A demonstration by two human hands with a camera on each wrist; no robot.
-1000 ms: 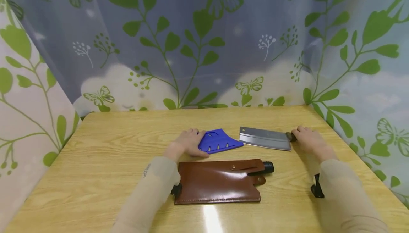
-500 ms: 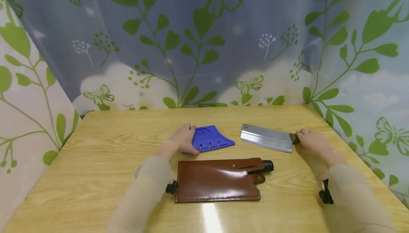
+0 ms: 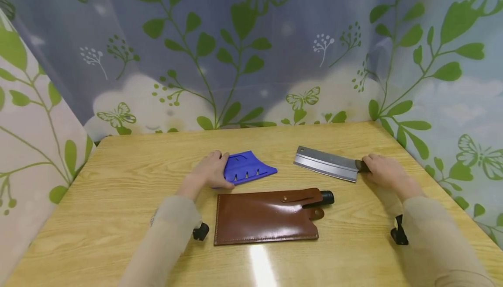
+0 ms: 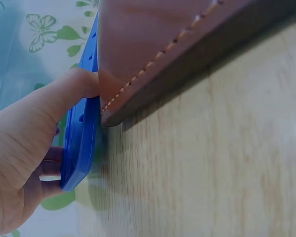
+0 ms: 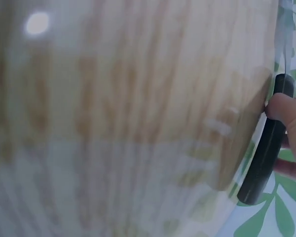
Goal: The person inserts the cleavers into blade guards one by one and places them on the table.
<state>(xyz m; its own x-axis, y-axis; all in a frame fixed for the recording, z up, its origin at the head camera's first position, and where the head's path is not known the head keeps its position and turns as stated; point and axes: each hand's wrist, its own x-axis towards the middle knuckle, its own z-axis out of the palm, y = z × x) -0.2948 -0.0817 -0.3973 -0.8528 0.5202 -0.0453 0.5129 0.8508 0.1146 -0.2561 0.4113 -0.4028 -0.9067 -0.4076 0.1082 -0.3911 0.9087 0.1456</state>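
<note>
My left hand (image 3: 212,169) grips the left end of a blue plastic knife guard (image 3: 247,167) with slots along its lower edge. In the left wrist view, the thumb lies on one face of the blue guard (image 4: 81,143) and the fingers are behind it. My right hand (image 3: 383,173) holds a cleaver (image 3: 326,164) by its dark handle, blade pointing left. The right wrist view shows thumb and fingers around the black handle (image 5: 266,153); most of the blade is out of that view. A gap separates guard and cleaver. Whether the blade touches the table, I cannot tell.
Nearer the front lies a brown leather sheath (image 3: 263,217) with a black handle (image 3: 327,197) sticking out of its right end. The wooden table (image 3: 137,164) ends at the back against a patterned curtain (image 3: 251,60), with more curtain at both sides.
The left hand has drawn the blue knife guard to the left, away from the cleaver. The right hand has moved slightly right, and the cleaver's blade has tilted. The head view has shifted slightly.
</note>
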